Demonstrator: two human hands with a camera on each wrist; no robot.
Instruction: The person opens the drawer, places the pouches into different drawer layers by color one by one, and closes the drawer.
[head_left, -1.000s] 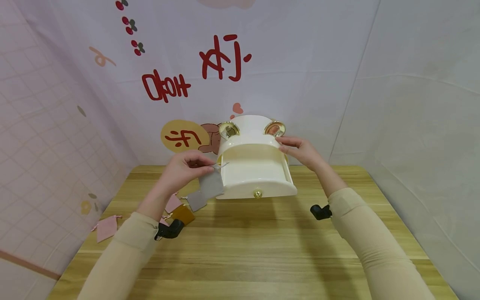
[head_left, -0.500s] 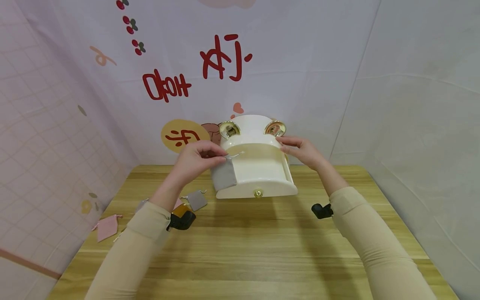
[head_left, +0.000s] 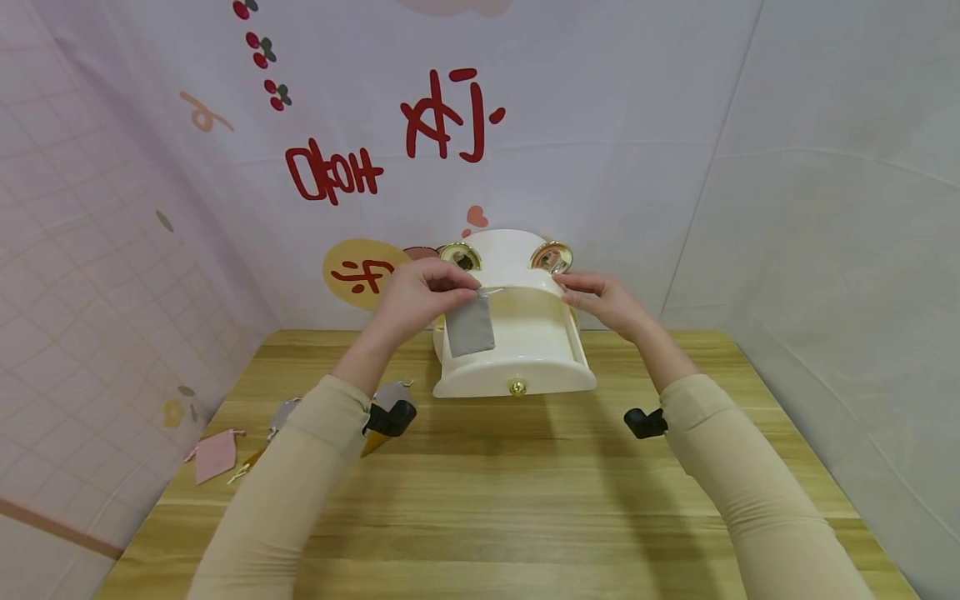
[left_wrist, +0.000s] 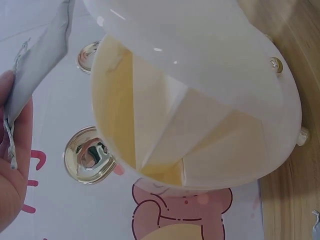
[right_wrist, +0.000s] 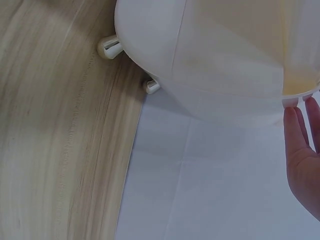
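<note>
Above open drawer (head_left: 534,340), left fingers (head_left: 454,276) pinch grey pouch (head_left: 471,327); right fingers (head_left: 583,283) grip white box (head_left: 504,252) by rim.

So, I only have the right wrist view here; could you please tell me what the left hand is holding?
Observer: In the head view, the left hand pinches a gray pouch near its top.
Operator: Thank you; does the white container have a knob?
Observer: Yes, a gold knob on its front.
Operator: And is another pouch lying out?
Observer: Yes, a pink pouch on the table, at the left.
</note>
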